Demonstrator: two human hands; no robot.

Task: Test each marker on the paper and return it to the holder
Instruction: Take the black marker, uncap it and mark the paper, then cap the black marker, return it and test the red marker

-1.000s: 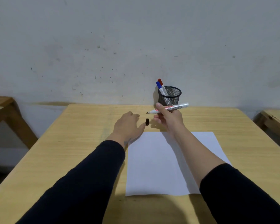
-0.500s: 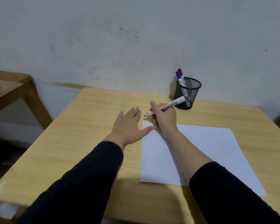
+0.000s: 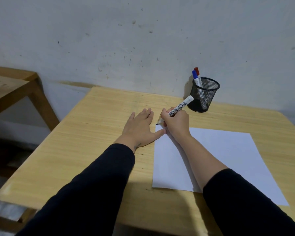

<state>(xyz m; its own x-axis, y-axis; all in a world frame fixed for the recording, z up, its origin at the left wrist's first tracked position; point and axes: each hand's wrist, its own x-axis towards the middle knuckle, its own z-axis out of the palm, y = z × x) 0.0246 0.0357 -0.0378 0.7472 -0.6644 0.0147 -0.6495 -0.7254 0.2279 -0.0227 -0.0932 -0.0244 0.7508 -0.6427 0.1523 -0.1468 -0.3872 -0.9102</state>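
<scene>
My right hand (image 3: 176, 122) grips an uncapped white board marker (image 3: 180, 106), its black tip at the far left corner of the white paper (image 3: 220, 155). My left hand (image 3: 140, 128) lies flat on the table, fingers spread, thumb touching the paper's left edge. The black cap is hidden, probably under my left hand. A black mesh holder (image 3: 203, 97) stands at the back of the table, with a blue-capped marker (image 3: 195, 77) and a red-capped marker (image 3: 197, 71) upright in it.
The wooden table (image 3: 99, 133) ends near the grey wall behind the holder. Another wooden bench or table (image 3: 10, 86) stands to the left, across a gap. The floor shows dark at the lower left.
My left hand put the black cap down and flattened beside the paper. My right hand lowered the marker tip to the paper's corner. The camera swung left and down.
</scene>
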